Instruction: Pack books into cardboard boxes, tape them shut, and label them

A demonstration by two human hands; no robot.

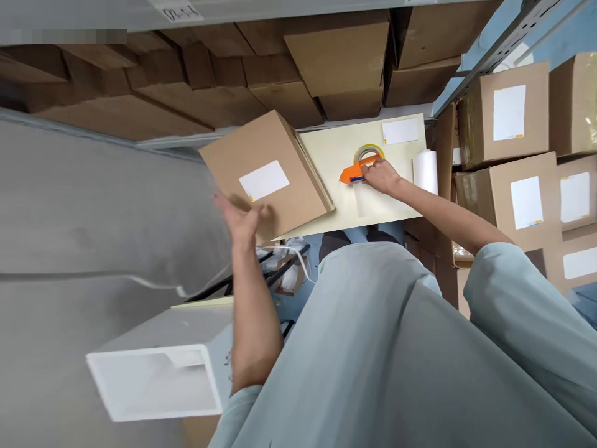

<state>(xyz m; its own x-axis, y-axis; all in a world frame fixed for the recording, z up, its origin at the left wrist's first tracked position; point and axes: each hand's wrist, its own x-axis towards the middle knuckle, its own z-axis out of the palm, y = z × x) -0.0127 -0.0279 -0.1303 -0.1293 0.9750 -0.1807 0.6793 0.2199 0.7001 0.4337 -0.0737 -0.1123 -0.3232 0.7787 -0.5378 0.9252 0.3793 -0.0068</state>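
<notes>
- Right hand (383, 177): grip wrapped around orange handheld plastic tool (348, 173)
- Left hand (241, 219): grip wide, at brown cardboard box (280, 154), contact unclear
- Box on pale-yellow rectangular counter (339, 200)

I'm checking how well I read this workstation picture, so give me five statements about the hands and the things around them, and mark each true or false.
1. The right hand holds an orange tool. True.
2. The tape roll lies to the left of the white roll. True.
3. The left hand is at the white roll. False: that hand is at the edge of the labelled box.
4. The tabletop is dark blue. False: it is pale yellow.
5. The stacked boxes on the right have no labels. False: several bear white ones.
</notes>
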